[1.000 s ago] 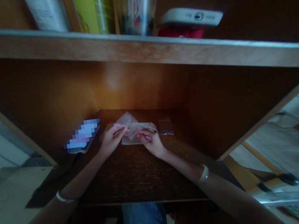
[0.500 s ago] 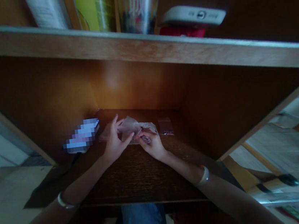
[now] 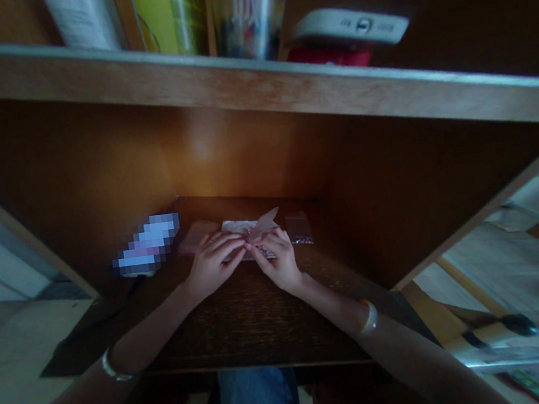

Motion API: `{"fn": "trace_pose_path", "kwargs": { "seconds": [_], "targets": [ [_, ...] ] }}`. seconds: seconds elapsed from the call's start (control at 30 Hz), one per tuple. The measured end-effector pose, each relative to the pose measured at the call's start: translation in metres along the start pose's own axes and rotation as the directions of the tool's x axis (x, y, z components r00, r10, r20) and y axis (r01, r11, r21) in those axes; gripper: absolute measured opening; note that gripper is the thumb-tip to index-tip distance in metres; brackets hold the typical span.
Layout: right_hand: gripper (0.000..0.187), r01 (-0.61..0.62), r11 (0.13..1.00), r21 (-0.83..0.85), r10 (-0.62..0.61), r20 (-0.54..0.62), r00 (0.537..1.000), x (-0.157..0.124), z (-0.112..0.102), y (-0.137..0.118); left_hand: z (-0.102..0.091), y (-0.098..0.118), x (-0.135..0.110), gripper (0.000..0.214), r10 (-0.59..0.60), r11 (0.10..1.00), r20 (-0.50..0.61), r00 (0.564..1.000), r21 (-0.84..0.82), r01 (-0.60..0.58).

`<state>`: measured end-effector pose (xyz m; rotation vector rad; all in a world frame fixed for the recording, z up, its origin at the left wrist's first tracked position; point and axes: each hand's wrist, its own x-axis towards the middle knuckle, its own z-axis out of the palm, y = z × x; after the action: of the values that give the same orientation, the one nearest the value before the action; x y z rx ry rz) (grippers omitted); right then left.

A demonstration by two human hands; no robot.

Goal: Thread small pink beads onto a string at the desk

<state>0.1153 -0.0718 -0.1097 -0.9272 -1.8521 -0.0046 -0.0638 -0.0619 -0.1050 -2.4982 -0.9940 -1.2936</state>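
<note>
Both hands meet over a crinkled transparent plastic packet (image 3: pixel 238 227) lying on the dark wooden desk (image 3: pixel 244 316). My left hand (image 3: pixel 213 264) lies over the packet's left part with its fingers closed. My right hand (image 3: pixel 276 260) pinches the packet near the middle, and a pale plastic flap (image 3: pixel 265 223) sticks up beside its fingers. Under the left fingers lies a pinkish flat sheet (image 3: pixel 195 234). A small clear bag with dark specks inside (image 3: pixel 299 230) lies just right of my right hand, untouched.
A pixelated phone (image 3: pixel 147 246) lies left of my hands, with a dark cable (image 3: pixel 115 306) running from it. A wooden shelf (image 3: pixel 234 75) spans overhead, holding cups and a white device (image 3: pixel 349 27). Wooden side panels flank the desk. A bangle circles each forearm.
My left hand has closed from spread fingers down over the packet. The packet now lies flatter, and a flap stands up between my hands.
</note>
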Motion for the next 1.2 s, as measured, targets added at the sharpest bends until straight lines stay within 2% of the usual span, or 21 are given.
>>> {"fn": "trace_pose_path", "kwargs": {
  "seconds": [0.2,0.33,0.53,0.67,0.83,1.0,1.2],
  "targets": [
    [0.013,0.001,1.0,0.019,-0.002,0.039,0.999,0.002,-0.002,-0.001,-0.002,-0.002,0.001,0.016,0.02,1.0,0.014,1.0,-0.003,-0.02],
    [0.012,0.06,0.998,0.023,-0.061,0.028,0.998,0.0,0.001,0.0,-0.005,0.001,0.002,0.016,0.049,0.997,0.037,0.998,0.059,-0.051],
    [0.016,0.075,0.997,0.026,-0.077,0.099,0.992,0.0,0.002,0.001,-0.005,0.001,0.002,0.016,0.071,0.979,0.103,0.992,0.184,-0.09],
    [0.017,0.089,0.996,-0.003,-0.088,0.086,0.992,0.001,0.001,-0.004,-0.005,0.007,0.001,0.012,0.081,0.946,0.055,0.995,0.311,-0.095],
    [0.017,0.049,0.99,-0.129,-0.043,0.048,0.998,0.0,0.003,-0.011,-0.003,0.014,0.002,0.014,0.036,0.955,0.021,0.999,0.293,-0.041],
    [0.012,0.019,0.984,-0.175,-0.01,0.051,0.999,-0.004,0.004,-0.011,-0.008,0.007,0.005,0.012,-0.028,0.938,-0.059,0.998,0.344,0.047],
    [0.013,0.001,0.984,-0.177,-0.011,-0.058,0.998,-0.003,0.0,-0.011,-0.013,0.002,0.006,0.011,0.021,0.954,-0.045,0.999,0.299,-0.007]
  ]
}}
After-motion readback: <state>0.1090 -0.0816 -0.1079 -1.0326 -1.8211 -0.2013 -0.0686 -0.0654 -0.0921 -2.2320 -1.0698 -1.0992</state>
